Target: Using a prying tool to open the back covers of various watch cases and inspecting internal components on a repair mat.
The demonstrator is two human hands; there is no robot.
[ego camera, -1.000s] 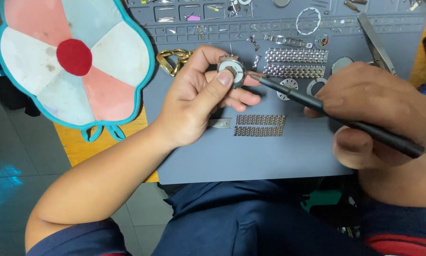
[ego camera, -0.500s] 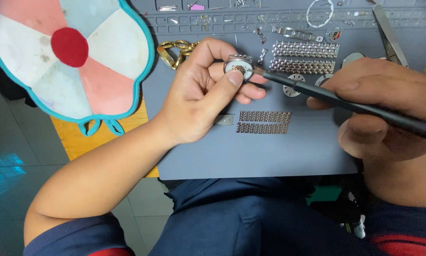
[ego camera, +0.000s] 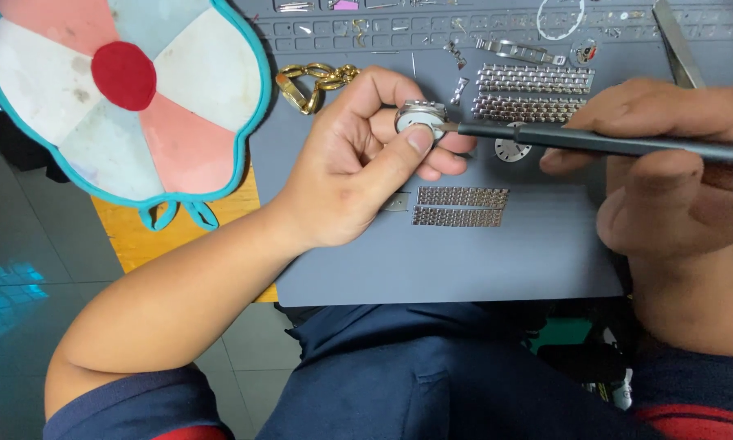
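My left hand [ego camera: 358, 159] pinches a small round silver watch case [ego camera: 420, 119] between thumb and fingers, above a grey work mat [ego camera: 497, 261]. In my right hand [ego camera: 676, 163] I hold a thin black screwdriver [ego camera: 611, 143] almost level, its tip touching the right edge of the watch case. Two short pieces of silver mesh watch band [ego camera: 461, 205] lie on the mat just under the case. A small round silver part [ego camera: 511, 150] rests below the tool's shaft.
Two longer silver bracelet strips [ego camera: 533, 91] and a gold chain link band [ego camera: 316, 81] lie further back on the mat. A flower-shaped pink, white and blue cloth pad [ego camera: 122, 90] with a red centre sits at the left. Metal tweezers [ego camera: 674, 41] lie at the top right.
Both hands have drifted slightly up and right in the view as the camera shifted. The screwdriver has levelled out, its tip staying at the watch case.
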